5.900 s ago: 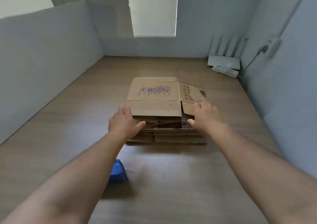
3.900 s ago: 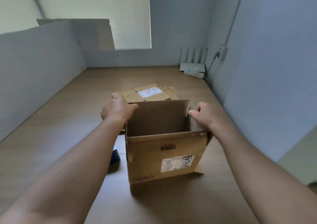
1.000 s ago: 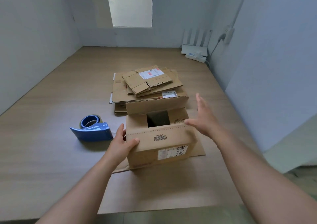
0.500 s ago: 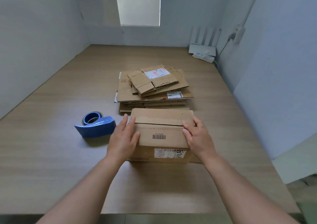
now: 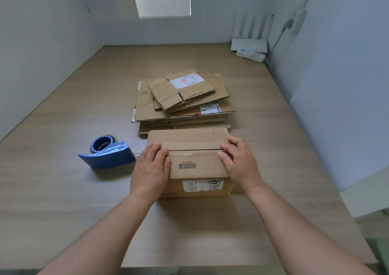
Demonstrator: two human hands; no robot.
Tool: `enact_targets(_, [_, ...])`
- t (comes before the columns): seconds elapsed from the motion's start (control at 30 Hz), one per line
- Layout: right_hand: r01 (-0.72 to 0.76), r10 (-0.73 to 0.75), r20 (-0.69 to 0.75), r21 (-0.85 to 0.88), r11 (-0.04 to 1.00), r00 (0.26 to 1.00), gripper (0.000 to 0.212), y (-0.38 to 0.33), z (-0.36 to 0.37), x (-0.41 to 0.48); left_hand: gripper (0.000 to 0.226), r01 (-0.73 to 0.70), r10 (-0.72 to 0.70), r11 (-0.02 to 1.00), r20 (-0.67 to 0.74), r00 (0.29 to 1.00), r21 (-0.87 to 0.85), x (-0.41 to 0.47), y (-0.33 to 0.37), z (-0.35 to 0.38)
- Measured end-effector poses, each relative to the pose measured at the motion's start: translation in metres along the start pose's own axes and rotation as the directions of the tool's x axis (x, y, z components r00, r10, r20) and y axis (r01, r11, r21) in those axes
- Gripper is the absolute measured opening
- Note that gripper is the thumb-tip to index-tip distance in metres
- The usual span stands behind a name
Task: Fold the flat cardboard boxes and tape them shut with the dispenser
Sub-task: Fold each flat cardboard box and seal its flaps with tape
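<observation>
The pale wood-grain counter [image 5: 63, 190] carries everything the job needs. Toward its far middle lies the untidy stack of flat brown cardboard boxes [image 5: 183, 97], several sheets deep, none of them folded up, so most of the work is still left.

Just in front of the stack, touching or nearly touching its near edge, stands 1 folded brown cardboard box with a barcode on its top flap [image 5: 195, 165]. Its 2 top flaps are down and meet in a dark seam across the middle. No fresh strip bridges that seam, so by my reading this box is shaped but not yet sealed.

The blue plastic tape dispenser with its blue roll [image 5: 107, 155] sits on the counter just left of the box, with nobody holding it.

The left hand [image 5: 150, 169] lies flat on the left end of the flaps, its grip apart with fingers straight, pressing down. The right hand [image 5: 240, 163] presses the right end likewise, grip apart, clamped on nothing.

Likely next: 1 hand keeps the flaps down while the other fetches the dispenser
</observation>
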State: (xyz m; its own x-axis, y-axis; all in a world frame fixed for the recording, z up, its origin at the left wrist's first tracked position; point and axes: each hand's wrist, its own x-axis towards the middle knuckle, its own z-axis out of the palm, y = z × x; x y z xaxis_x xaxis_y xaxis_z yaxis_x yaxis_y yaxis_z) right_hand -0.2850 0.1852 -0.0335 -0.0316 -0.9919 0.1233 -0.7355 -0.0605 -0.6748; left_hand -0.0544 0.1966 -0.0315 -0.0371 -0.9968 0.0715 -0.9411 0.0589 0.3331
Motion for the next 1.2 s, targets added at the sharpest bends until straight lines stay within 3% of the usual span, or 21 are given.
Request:
enact_targets(0.13, [0.04,-0.032,0.041,-0.203,0.978,0.999,0.042,-0.01,0.007,-0.003,0.038,-0.034,0.032,0.999,-0.061,0.998,-0.033,0.0,-0.004,0.003])
enact_targets(0.3, [0.054,-0.048,0.031,-0.263,0.963,0.998,0.048,-0.016,0.01,-0.007,0.036,-0.074,0.074,0.997,-0.003,0.997,0.006,0.006,-0.005,-0.012])
enact_targets(0.47, [0.074,-0.077,0.002,-0.319,0.945,0.997,0.052,-0.015,0.012,-0.004,0.044,0.017,-0.021,0.974,-0.015,1.0,-0.225,0.029,-0.044,-0.042])
enact_targets(0.63, [-0.053,0.003,-0.13,-0.383,0.922,0.991,0.023,-0.033,0.029,0.007,0.064,0.209,-0.206,0.978,0.117,0.971,-0.011,0.054,-0.122,-0.043])
enact_targets(0.8, [-0.107,0.028,-0.219,-0.361,0.927,0.975,0.015,-0.034,0.035,0.006,0.081,0.199,-0.255,0.951,0.234,0.938,0.238,0.067,-0.168,-0.027])
enact_targets(1.07, [-0.113,0.021,-0.243,-0.372,0.921,0.97,0.015,-0.033,0.032,0.005,0.067,0.134,-0.252,0.913,0.275,0.928,0.386,0.096,-0.181,-0.016])
enact_targets(1.2, [-0.083,-0.023,-0.265,-0.38,0.921,0.964,0.03,-0.033,0.032,0.004,0.059,0.191,-0.326,0.905,0.329,0.886,0.381,0.109,-0.189,-0.02])
